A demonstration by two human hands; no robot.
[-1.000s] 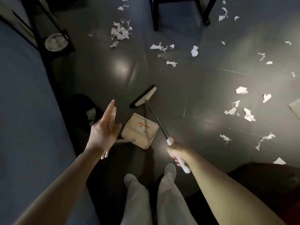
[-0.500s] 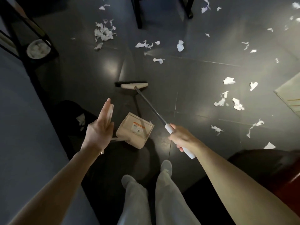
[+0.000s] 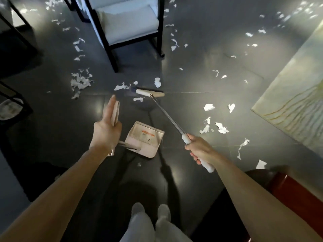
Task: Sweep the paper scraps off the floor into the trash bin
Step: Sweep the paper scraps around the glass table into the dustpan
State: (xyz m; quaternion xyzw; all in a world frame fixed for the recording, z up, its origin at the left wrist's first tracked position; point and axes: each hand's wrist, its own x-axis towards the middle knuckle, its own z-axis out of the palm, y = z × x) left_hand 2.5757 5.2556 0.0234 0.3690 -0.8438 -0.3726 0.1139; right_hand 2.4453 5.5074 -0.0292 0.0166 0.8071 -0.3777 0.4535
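White paper scraps lie all over the dark tiled floor, with a dense pile [image 3: 80, 82] on the left and loose ones [image 3: 221, 127] on the right. My right hand [image 3: 201, 151] grips the white handle of a broom. Its cream head [image 3: 150, 92] rests on the floor among scraps [image 3: 139, 99] in front of the chair. My left hand [image 3: 104, 130] holds the beige grip of a long-handled dustpan against the palm, fingers stretched out. The pan [image 3: 145, 138] sits on the floor between my hands. A dark bin-like shape [image 3: 40, 179] stands at lower left, poorly visible.
A black-framed chair with a white cushion [image 3: 125, 23] stands ahead. A pale rug [image 3: 293, 102] covers the floor at right. A black stand with a round dish [image 3: 10, 109] is at the left edge, and red-brown furniture [image 3: 297, 194] at lower right. My feet [image 3: 150, 212] are below.
The broom head has moved forward, away from the dustpan, up to the scraps near the chair. The view has lifted, bringing the chair and rug in. Both hands keep their grips.
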